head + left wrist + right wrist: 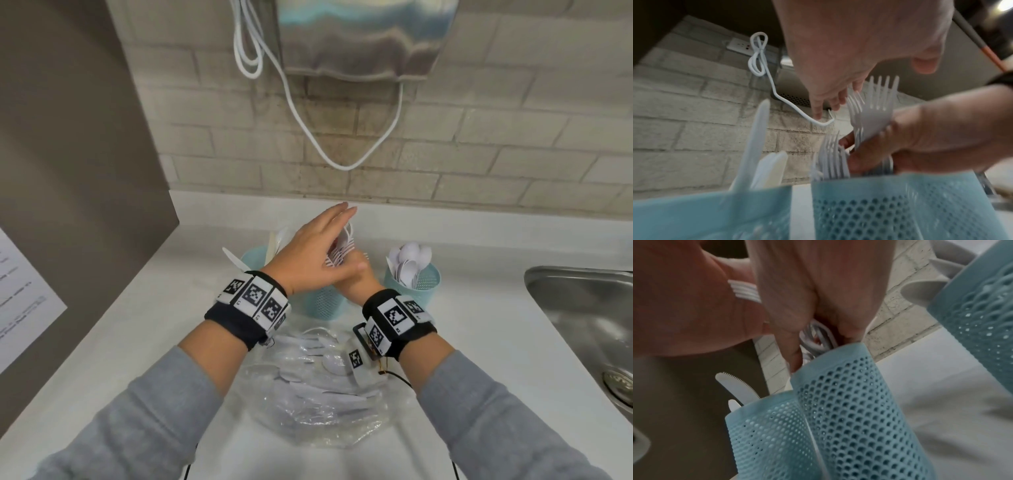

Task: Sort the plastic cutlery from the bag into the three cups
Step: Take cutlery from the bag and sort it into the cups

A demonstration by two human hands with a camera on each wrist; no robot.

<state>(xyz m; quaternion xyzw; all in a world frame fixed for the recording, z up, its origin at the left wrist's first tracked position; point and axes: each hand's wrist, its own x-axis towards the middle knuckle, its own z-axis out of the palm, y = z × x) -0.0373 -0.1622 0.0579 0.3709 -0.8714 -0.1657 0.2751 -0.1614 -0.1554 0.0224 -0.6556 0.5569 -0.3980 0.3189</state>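
Observation:
Three teal perforated cups stand in a row on the white counter. The left cup (pixel 251 262) holds knives (pixel 756 146), the middle cup (pixel 320 303) holds forks, and the right cup (pixel 416 284) holds spoons (pixel 411 260). My right hand (pixel 356 279) grips a bundle of white forks (pixel 877 112) by the handles, tines up, at the mouth of the middle cup (pixel 849 402). My left hand (pixel 318 245) lies flat with straight fingers over the fork tines (pixel 744 292), which touch its palm. The clear bag (pixel 318 387) with more cutlery lies near me, between my forearms.
A steel sink (pixel 582 325) is sunk into the counter at the right. The brick wall stands just behind the cups, with a white cable (pixel 308 120) looping down from a metal dispenser (pixel 359 34). A dark panel with a paper sheet (pixel 20 301) borders the left.

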